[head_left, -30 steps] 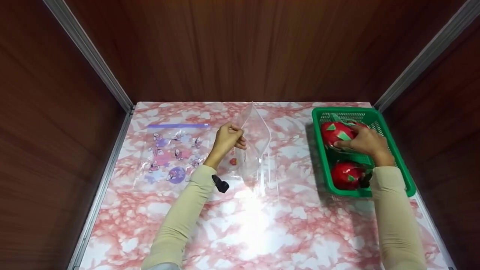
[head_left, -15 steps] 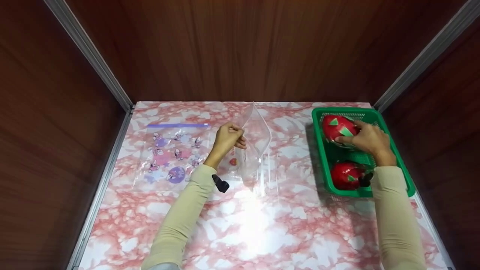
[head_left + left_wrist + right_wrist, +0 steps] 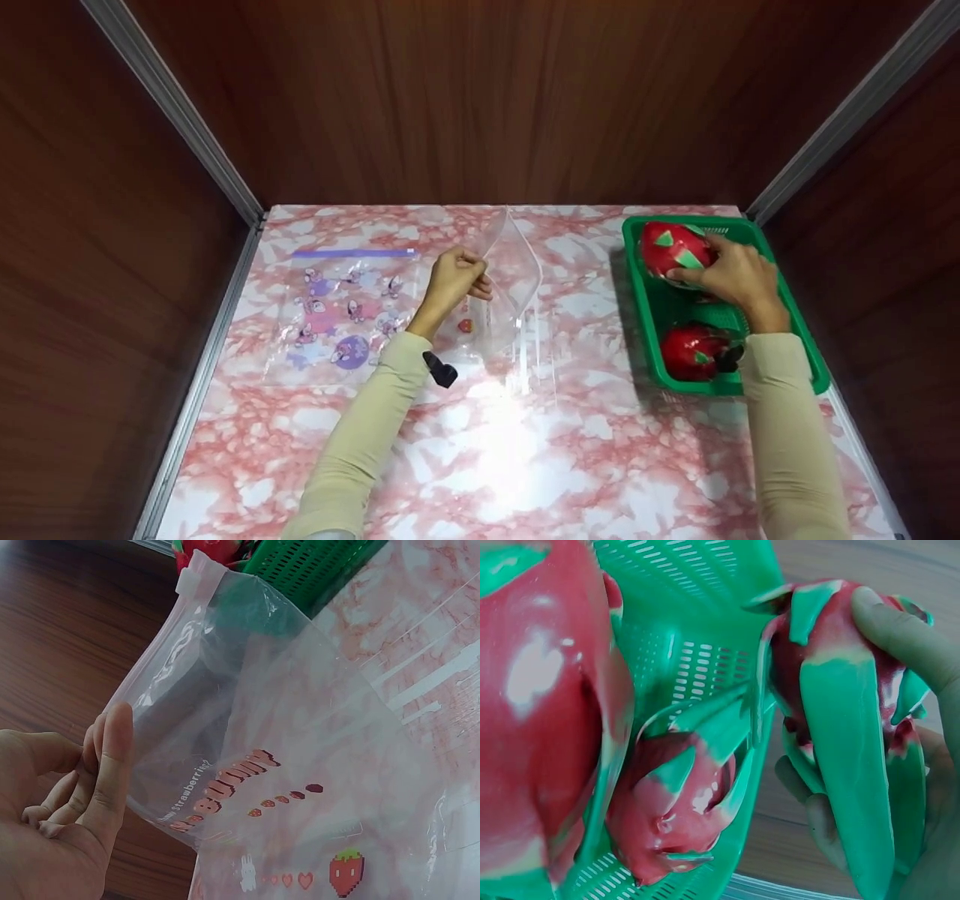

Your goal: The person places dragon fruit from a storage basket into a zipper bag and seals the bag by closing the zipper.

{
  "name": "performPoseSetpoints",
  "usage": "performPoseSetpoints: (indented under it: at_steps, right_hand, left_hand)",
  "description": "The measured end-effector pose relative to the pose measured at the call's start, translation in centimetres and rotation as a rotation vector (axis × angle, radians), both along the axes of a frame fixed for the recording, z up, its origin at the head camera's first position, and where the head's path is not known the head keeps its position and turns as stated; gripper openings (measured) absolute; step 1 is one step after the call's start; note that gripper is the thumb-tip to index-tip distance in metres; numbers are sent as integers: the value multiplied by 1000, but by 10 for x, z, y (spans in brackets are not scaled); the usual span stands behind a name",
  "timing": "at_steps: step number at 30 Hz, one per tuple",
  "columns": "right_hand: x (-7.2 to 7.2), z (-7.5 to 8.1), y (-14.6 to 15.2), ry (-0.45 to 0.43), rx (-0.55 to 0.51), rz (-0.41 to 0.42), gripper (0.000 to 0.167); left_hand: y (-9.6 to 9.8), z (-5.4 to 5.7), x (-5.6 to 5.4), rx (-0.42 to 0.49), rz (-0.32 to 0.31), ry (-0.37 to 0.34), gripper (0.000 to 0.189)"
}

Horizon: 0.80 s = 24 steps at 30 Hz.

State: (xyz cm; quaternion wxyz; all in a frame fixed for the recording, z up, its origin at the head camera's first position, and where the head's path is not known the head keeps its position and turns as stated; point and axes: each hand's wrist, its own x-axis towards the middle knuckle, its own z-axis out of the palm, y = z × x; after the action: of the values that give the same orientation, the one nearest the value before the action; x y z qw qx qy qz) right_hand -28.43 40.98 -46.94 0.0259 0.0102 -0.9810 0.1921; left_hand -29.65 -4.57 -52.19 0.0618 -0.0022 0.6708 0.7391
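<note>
In the head view my left hand (image 3: 459, 274) pinches the rim of a clear zip bag (image 3: 517, 289), its mouth spread apart. The left wrist view shows the bag's pink slider (image 3: 199, 581) and strawberry and "Bunny" prints (image 3: 232, 780). My right hand (image 3: 742, 281) grips a red dragon fruit (image 3: 675, 251) with green scales over the far part of the green basket (image 3: 637, 315). The right wrist view has the thumb across the top of that held dragon fruit (image 3: 844, 712). Another dragon fruit (image 3: 671, 795) lies in the basket, and a third (image 3: 540, 720) looms close at the left.
A second clear zip bag (image 3: 330, 315) with a purple closure and cartoon prints lies flat to the left. The marbled table (image 3: 420, 465) is bounded by brown wood-look panels (image 3: 450, 97) at the back and sides.
My right hand has raised the dragon fruit from among the others in the basket and turned it slightly. My left hand and the bag stay in place.
</note>
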Motion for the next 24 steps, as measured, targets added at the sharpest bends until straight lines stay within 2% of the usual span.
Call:
performPoseSetpoints:
  at_steps: [6, 14, 24]
  right_hand:
    - [-1, 2, -6, 27, 3, 3, 101]
    - [-1, 3, -15, 36, -8, 9, 100]
    - [0, 7, -24, 47, 3, 22, 100]
  left_hand:
    - [-1, 1, 0, 13, -14, 11, 20]
    - [-1, 2, 0, 7, 3, -3, 9]
    - [0, 1, 0, -5, -5, -17, 15]
